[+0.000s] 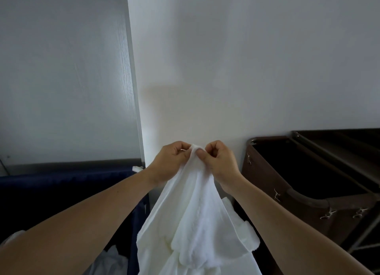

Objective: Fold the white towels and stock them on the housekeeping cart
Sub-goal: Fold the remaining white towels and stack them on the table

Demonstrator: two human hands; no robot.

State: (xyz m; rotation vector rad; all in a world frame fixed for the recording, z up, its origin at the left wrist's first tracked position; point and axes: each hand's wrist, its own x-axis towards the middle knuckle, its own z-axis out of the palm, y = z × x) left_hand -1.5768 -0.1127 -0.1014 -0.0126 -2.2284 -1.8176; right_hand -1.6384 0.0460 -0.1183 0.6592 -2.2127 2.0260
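Observation:
A white towel (193, 219) hangs down in front of me from its top edge. My left hand (171, 161) and my right hand (220, 161) pinch that edge side by side, almost touching, held up before a white wall. The cloth falls in loose folds to the bottom of the view. At the right stands the brown housekeeping cart (273, 184) with a dark open bin. More white cloth (111, 258) lies low at the left inside a dark blue bag.
A dark blue laundry bag (67, 184) on a frame fills the lower left. A white wall (246, 69) stands straight ahead, with a grey panel (61, 69) to its left. Metal clips (329, 214) hang on the cart's brown side.

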